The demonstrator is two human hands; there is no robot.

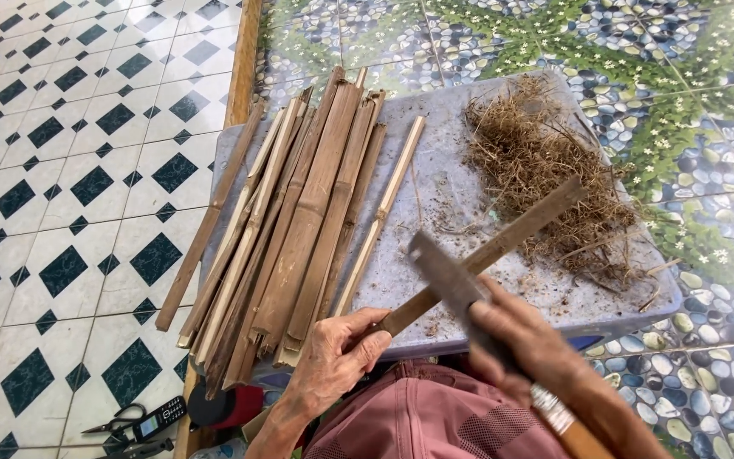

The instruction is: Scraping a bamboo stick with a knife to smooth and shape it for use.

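Note:
My left hand (337,353) grips the near end of a brown bamboo strip (511,238) that slants up to the right over a grey plastic board (452,183). A flat metal knife blade (445,274) lies across that strip, its handle held in my right hand (524,344), which is blurred. A bundle of split bamboo strips (295,221) lies on the left part of the board, some sticking out over its near and left edges. On the right part sits a heap of dry bamboo shavings (541,166).
Black-and-white diamond floor tiles (61,170) are on the left, pebble-pattern tiles (707,127) on the right. On the floor at lower left lie scissors (116,421), a small black phone (159,416) and a dark red round thing (227,406). My pink-clothed lap (426,421) is below.

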